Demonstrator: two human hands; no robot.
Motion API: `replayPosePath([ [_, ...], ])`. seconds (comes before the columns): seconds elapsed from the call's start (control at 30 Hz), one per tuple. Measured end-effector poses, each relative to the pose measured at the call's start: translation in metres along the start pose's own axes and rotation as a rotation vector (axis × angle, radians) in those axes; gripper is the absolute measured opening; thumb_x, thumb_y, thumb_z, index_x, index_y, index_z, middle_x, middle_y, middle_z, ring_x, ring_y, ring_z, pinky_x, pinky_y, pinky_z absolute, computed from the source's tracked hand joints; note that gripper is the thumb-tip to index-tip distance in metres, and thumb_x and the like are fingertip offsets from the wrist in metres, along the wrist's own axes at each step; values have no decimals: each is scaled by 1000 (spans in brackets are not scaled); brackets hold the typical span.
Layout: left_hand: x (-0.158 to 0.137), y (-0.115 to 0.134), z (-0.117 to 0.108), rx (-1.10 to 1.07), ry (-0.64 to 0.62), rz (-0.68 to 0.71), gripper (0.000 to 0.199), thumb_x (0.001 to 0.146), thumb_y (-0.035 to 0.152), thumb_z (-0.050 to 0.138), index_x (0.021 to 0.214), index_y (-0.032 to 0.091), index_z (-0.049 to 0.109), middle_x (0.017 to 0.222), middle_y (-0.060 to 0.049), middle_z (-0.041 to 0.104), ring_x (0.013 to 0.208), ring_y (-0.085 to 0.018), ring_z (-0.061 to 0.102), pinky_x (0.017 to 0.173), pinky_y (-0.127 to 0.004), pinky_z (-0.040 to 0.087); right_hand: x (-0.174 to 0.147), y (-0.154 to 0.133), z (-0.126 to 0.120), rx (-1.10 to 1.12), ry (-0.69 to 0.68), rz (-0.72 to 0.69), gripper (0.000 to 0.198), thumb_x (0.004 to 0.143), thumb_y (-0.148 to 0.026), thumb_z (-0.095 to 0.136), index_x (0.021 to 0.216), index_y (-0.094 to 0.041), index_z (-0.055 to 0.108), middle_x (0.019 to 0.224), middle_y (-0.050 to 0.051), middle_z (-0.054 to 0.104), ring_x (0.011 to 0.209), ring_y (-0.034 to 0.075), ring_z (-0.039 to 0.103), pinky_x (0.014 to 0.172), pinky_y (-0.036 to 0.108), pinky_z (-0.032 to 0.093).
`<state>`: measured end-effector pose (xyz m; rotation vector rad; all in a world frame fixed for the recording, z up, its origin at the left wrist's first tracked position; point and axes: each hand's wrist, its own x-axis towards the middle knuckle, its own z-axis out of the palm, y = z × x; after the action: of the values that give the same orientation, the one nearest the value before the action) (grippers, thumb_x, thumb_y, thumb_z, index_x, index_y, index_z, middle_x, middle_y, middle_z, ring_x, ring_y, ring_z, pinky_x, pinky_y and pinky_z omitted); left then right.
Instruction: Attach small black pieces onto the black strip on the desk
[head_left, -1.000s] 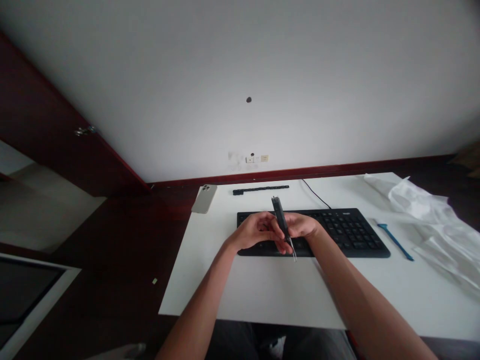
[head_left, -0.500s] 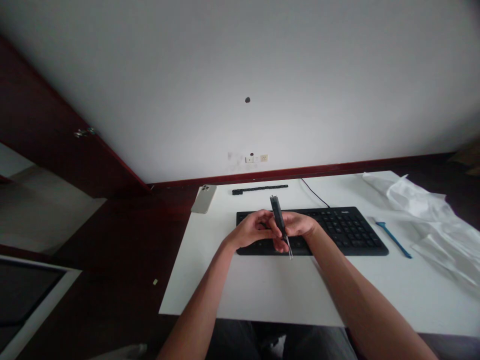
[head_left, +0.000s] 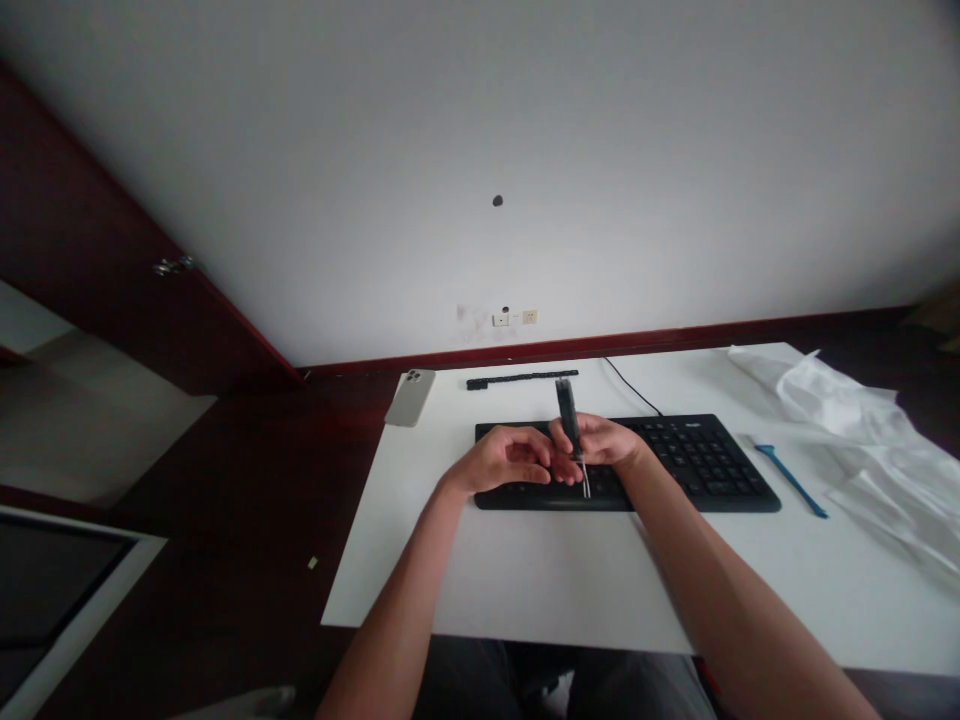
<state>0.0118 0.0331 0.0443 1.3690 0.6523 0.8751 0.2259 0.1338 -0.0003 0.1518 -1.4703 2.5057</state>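
Black wire-ended tool (head_left: 568, 415) stands above the nine o'clock half of the keyboard (head_left: 701, 460), handle tipped toward twelve, wires toward six. Whether the wires touch the keyboard cannot be told. Right hand (head_left: 602, 440) holds the tool in a finger pinch. Left hand (head_left: 499, 460) lies beside it at nine o'clock, fingers curled; its contents cannot be determined.

Judged risks: a loose pinch could drop the tool onto the keys; a sideways twist could let the wires catch or scratch them; crowded fingers could knock the handle.

From the keyboard's centre, the row of small black pieces (head_left: 523, 379) lies at eleven o'clock, exposed to scattering if brushed; phone (head_left: 409, 400) at ten, near the table (head_left: 555, 590) edge; white wrapping (head_left: 847, 400) at two; blue tool (head_left: 793, 482) at three.
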Motion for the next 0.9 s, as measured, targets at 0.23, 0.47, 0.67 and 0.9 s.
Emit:
replayPosePath([
  [0.23, -6, -18, -40, 838, 569, 43, 15, 86, 26, 78, 99, 20, 74, 97, -4, 69, 88, -17, 62, 81, -29, 47, 10, -5, -13, 184, 648, -240, 27, 85, -36, 81, 104, -24, 67, 88, 1, 74, 77, 14, 69, 79, 29, 55],
  [0.47, -12, -28, -50, 1032, 395, -27, 20, 85, 31, 81, 104, 28, 78, 104, -3, 70, 100, -21, 64, 87, -32, 50, 24, -3, -21, 261, 896, -290, 13, 87, -28, 77, 94, -21, 69, 87, 1, 73, 71, 11, 65, 73, 24, 54],
  [0.67, -6, -32, -46, 1071, 383, -42, 12, 86, 31, 80, 97, 27, 78, 100, -2, 71, 97, -20, 65, 88, -32, 50, 24, 3, -24, 217, 867, -274, 21, 84, -31, 81, 97, -19, 69, 90, 3, 76, 73, 11, 66, 76, 25, 55],
  [0.9, 1, -33, -43, 1107, 423, 0, 7, 88, 30, 75, 88, 24, 76, 95, -3, 73, 91, -20, 65, 85, -32, 49, 27, 4, -24, 180, 879, -307, 22, 84, -33, 81, 95, -19, 69, 87, 5, 77, 75, 14, 67, 75, 28, 56],
])
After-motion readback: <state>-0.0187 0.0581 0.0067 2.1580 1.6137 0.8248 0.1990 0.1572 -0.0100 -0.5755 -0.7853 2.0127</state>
